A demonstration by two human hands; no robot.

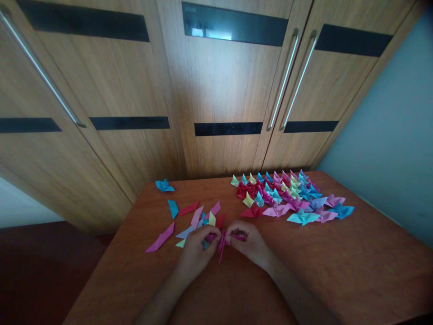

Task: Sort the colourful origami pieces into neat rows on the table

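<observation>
Between my two hands is a magenta folded-paper piece [222, 244], held over the near middle of the table. My left hand [199, 247] pinches its left side between thumb and fingers. On the other side, my right hand [249, 240] pinches its right part, with thumb and forefinger closed. A narrow point of the paper hangs down between the hands. Just behind my left hand lies a loose pile of flat folded paper pieces [197, 217] in pink, blue, yellow and red. My fingers cover part of the magenta paper.
Rows of finished-looking origami shapes [282, 192] in many colours stand at the back right of the brown table [338, 266]. A blue folded piece [164, 185] sits at the back left corner. A magenta strip [161, 238] lies at left. Wooden cupboard doors [223, 85] rise behind.
</observation>
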